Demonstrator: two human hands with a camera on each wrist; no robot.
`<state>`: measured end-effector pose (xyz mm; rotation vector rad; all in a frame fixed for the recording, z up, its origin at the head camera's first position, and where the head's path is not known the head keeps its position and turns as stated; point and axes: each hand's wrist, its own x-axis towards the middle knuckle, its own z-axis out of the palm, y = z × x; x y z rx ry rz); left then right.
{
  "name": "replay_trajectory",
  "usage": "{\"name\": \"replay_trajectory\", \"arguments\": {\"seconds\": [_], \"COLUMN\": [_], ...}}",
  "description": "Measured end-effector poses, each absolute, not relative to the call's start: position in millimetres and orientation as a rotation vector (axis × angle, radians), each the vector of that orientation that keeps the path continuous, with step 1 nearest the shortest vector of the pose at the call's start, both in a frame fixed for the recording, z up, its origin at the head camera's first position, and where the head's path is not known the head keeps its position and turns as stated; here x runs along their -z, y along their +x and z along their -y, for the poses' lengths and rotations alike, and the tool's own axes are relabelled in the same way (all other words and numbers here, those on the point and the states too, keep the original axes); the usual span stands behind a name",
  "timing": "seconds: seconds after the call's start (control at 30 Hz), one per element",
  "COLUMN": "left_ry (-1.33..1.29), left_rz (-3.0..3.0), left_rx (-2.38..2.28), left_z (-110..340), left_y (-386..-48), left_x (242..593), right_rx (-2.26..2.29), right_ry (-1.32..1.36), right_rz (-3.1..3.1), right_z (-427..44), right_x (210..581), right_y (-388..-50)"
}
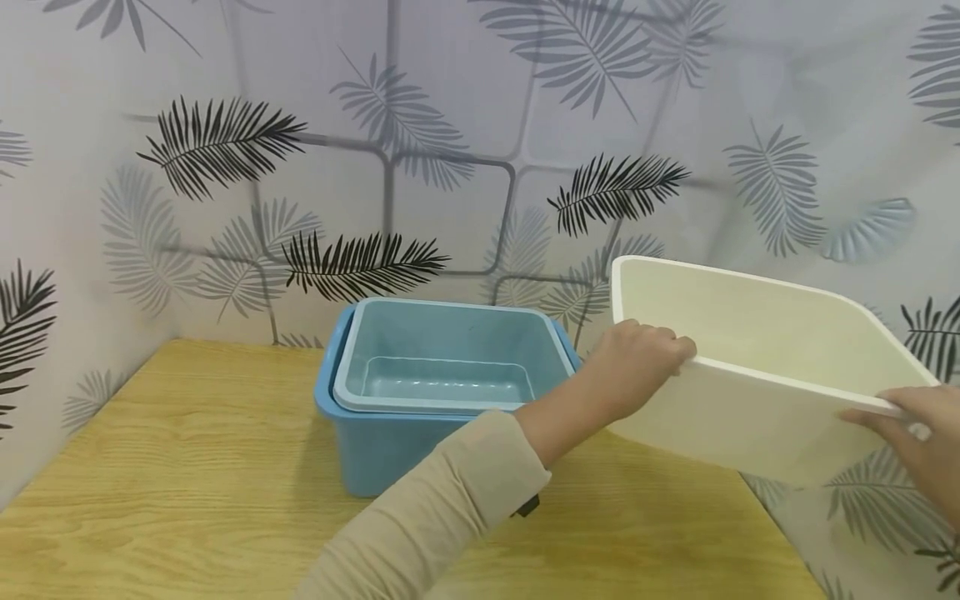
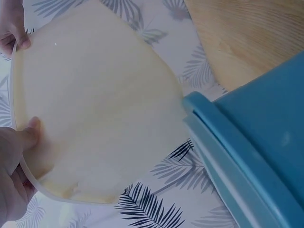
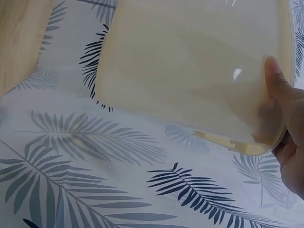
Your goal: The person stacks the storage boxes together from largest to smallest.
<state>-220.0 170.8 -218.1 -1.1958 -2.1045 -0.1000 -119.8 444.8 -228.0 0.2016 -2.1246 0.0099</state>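
A cream plastic bin [image 1: 720,417] is held up off the table's right side, its mouth tilted upward. My left hand [image 1: 637,367] grips the near rim at the bin's left end; in the left wrist view its thumb lies on the outer wall. My right hand [image 1: 922,442] pinches the same rim further right, and in the right wrist view the thumb [image 3: 278,78] presses the wall. Left of the bin, a pale blue-grey bin [image 1: 450,333] sits nested inside a larger blue bin [image 1: 390,454] on the table. My left forearm crosses in front of these bins.
The yellow wood-grain table [image 1: 187,467] ends at a right edge below the cream bin. Behind it hangs a leaf-patterned backdrop [image 1: 465,208]. A small black object [image 1: 528,506] shows partly from behind my left sleeve.
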Motion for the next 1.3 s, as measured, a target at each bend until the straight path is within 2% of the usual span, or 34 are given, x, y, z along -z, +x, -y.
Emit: {"name": "replay_trajectory", "arguments": {"seconds": [0.57,1.3], "left_ry": [-1.138,-1.144], "left_rz": [2.102,2.154], "left_rx": [0.057,0.121], "left_z": [-150,-115], "left_y": [-223,-234], "left_x": [201,198], "right_rx": [-0.038,-0.003], "right_ry": [0.318,0.486], "right_rz": [2.017,1.95], "right_z": [-423,-398], "right_x": [218,217], "right_y": [-132,-158]}}
